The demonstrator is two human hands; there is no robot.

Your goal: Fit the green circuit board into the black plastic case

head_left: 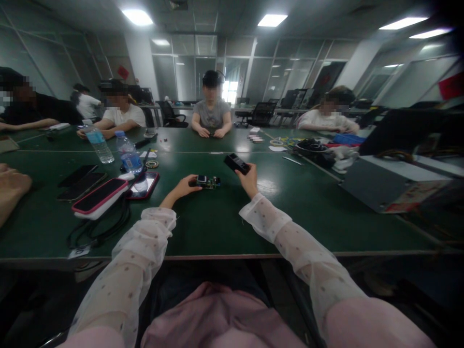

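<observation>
Pink clothing (217, 319) is filling the near edge; sheer dotted sleeves (136, 256) are reaching over a green table (213, 227); left-hand fingers (186, 184) are pinching a circuit board (209, 182) by its left end, between the hands, whether resting or lifted being unclear; right-hand fingers (249, 173) are gripping a tilted black case (235, 163), right of the board

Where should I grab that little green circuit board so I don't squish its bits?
I'd hold the circuit board by its right-end edges, coming from the right: the left hand holds its left end, and little parts crowd its face.
</observation>
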